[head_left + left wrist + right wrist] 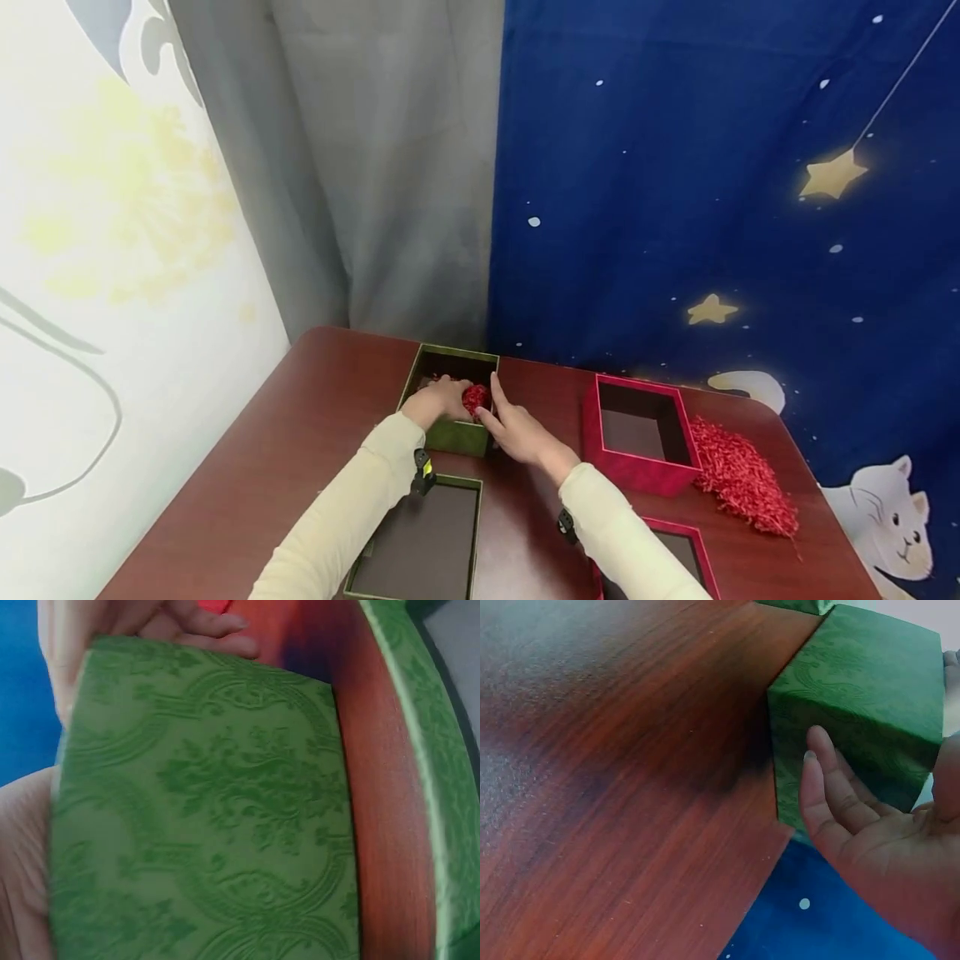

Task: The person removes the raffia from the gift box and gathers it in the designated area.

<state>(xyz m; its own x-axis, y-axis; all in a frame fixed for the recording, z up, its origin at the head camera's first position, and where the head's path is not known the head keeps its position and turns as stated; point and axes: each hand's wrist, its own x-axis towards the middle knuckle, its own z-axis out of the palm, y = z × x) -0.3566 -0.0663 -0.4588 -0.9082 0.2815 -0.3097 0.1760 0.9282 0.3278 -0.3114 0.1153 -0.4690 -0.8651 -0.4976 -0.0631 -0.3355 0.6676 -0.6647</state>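
Observation:
My left hand point(444, 398) reaches down into a green patterned box point(457, 437), over red shredded paper point(474, 398). Its fingertips are hidden inside, so what they do is not visible. At the box's right side is my right hand point(519, 429), its index finger pointing away along the wall and its thumb near the rim. In the right wrist view, the fingers of the right hand point(885, 832) are loosely extended outside the green box point(855, 682). The left wrist view shows the patterned front wall of the green box point(217, 795) with the left hand point(26, 870) behind it.
A green-edged lid point(423, 542) lies in front of the green box. To the right stands a red box point(637, 471), beside a loose heap of red shredded paper point(742, 479). A red-edged lid point(701, 554) is partly under my right sleeve. Curtains hang behind the brown table point(300, 417).

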